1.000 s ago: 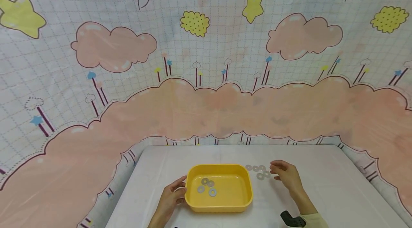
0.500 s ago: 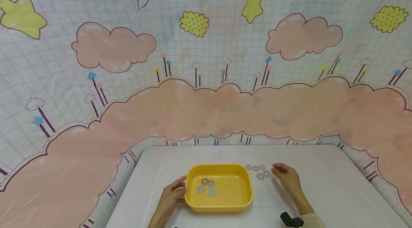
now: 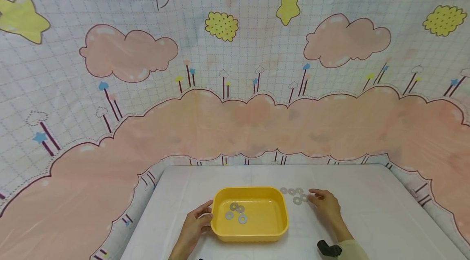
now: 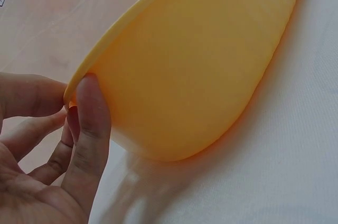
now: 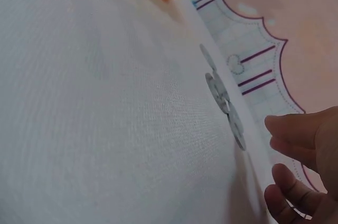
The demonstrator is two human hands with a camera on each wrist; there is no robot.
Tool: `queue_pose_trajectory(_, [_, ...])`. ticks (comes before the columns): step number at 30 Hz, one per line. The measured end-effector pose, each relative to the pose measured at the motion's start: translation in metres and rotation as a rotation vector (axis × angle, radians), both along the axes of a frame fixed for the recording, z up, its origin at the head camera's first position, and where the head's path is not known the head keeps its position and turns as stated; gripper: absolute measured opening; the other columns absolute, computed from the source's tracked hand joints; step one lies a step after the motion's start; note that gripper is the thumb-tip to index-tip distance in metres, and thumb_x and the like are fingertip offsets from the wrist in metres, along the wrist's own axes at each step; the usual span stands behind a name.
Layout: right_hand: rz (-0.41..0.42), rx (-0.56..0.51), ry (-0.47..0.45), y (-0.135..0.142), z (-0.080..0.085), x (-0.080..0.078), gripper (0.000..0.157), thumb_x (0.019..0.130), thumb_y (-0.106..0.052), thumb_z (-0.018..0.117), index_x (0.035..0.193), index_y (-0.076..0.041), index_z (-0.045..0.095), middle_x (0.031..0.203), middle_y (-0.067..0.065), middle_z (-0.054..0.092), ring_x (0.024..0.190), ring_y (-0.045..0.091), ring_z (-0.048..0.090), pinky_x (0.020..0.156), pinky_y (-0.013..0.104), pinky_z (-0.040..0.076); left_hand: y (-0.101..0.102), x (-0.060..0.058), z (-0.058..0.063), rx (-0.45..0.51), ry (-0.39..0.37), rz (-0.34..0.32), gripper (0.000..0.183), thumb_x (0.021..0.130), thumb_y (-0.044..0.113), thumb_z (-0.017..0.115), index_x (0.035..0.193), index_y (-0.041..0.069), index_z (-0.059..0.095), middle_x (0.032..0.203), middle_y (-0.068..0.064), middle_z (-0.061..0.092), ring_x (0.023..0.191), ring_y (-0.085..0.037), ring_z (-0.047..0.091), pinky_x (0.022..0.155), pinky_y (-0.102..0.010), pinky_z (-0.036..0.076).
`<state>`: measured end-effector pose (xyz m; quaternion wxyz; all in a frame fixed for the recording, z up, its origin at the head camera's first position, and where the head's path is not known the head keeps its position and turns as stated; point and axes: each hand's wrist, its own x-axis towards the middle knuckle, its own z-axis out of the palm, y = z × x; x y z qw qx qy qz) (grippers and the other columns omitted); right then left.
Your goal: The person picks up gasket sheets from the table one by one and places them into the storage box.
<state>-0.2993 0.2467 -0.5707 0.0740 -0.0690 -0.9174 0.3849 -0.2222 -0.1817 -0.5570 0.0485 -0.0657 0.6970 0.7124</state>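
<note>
My left hand (image 3: 194,223) pinches the left rim of a yellow plastic tray (image 3: 264,216). In the left wrist view its thumb lies against the outer wall (image 4: 185,71), just under the lip, with the index fingertip at the edge. Several flat grey washers (image 3: 226,216) lie inside the tray, toward its left half. Beyond the tray's right side, a loose group of several more washers (image 3: 294,201) rests on the table. My right hand (image 3: 327,207) hovers at the right end of that group, fingers loosely bent and holding nothing; the right wrist view shows its fingertips apart from the washers (image 5: 236,123).
A white cloth covers the table (image 3: 367,211), whose far edge meets a patterned curtain (image 3: 257,129) with clouds and stars. A dark band (image 3: 328,248) sits on the right wrist, by a pale sleeve (image 3: 350,250).
My right hand draws slightly back from the washers, then comes lower and nearer to the rightmost one, its fingertips now overlapping it. The left hand and the tray stay in place.
</note>
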Motion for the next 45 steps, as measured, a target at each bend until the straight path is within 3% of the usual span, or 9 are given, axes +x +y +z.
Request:
queue_pose_trajectory(4, [-0.02, 0.025, -0.076, -0.004, -0.001, -0.002, 0.037, 0.083, -0.032, 0.065, 0.114, -0.013, 0.067, 0.111, 0.018, 0.061, 0.099, 0.032, 0.055, 0.078, 0.048, 0.036, 0.0, 0.0, 0.001, 0.001, 0.002, 0.005, 0.059, 0.082, 0.008, 0.061, 0.138, 0.006, 0.044, 0.106, -0.004, 0.051, 0.08, -0.011, 0.056, 0.066, -0.026, 0.054])
queue_pose_trajectory(7, [-0.03, 0.046, -0.098, -0.007, -0.002, -0.002, 0.037, 0.082, -0.033, 0.067, 0.114, -0.014, 0.067, 0.112, 0.018, 0.061, 0.102, 0.034, 0.054, 0.081, 0.051, 0.031, 0.0, 0.0, 0.001, 0.003, 0.004, 0.001, 0.059, 0.082, 0.008, 0.061, 0.138, 0.006, 0.044, 0.106, -0.004, 0.051, 0.079, -0.01, 0.056, 0.066, -0.026, 0.054])
queue_pose_trajectory(17, [-0.06, 0.129, -0.063, -0.012, -0.008, -0.004, 0.037, 0.079, -0.033, 0.07, 0.112, -0.017, 0.068, 0.11, 0.017, 0.064, 0.102, 0.034, 0.054, 0.079, 0.048, 0.03, 0.001, 0.001, 0.002, 0.011, 0.012, -0.01, 0.059, 0.083, 0.01, 0.061, 0.139, 0.006, 0.042, 0.108, -0.006, 0.05, 0.079, -0.011, 0.056, 0.067, -0.027, 0.055])
queue_pose_trajectory(29, [-0.053, 0.203, -0.01, -0.013, -0.002, -0.003, 0.031, 0.078, -0.028, 0.071, 0.107, -0.017, 0.071, 0.101, 0.013, 0.064, 0.094, 0.031, 0.053, 0.075, 0.047, 0.032, 0.002, -0.002, 0.002, 0.023, -0.001, -0.011, 0.059, 0.085, 0.01, 0.06, 0.14, 0.007, 0.041, 0.111, -0.006, 0.05, 0.08, -0.011, 0.057, 0.067, -0.027, 0.054])
queue_pose_trajectory(38, [-0.004, 0.1, 0.019, -0.008, 0.001, 0.0, 0.028, 0.077, -0.022, 0.071, 0.103, -0.013, 0.067, 0.102, 0.011, 0.066, 0.095, 0.03, 0.057, 0.078, 0.049, 0.031, 0.001, 0.0, 0.002, 0.003, 0.008, -0.001, 0.059, 0.083, 0.01, 0.061, 0.139, 0.006, 0.043, 0.107, -0.005, 0.051, 0.077, -0.009, 0.056, 0.065, -0.025, 0.053])
queue_pose_trajectory(45, [0.014, 0.04, 0.06, 0.001, -0.003, 0.003, 0.023, 0.078, -0.015, 0.065, 0.1, -0.01, 0.067, 0.089, 0.005, 0.067, 0.077, 0.017, 0.056, 0.067, 0.031, 0.039, 0.0, 0.002, 0.0, 0.005, 0.02, -0.01, 0.059, 0.082, 0.009, 0.061, 0.138, 0.004, 0.043, 0.106, -0.006, 0.051, 0.076, -0.01, 0.056, 0.064, -0.025, 0.054])
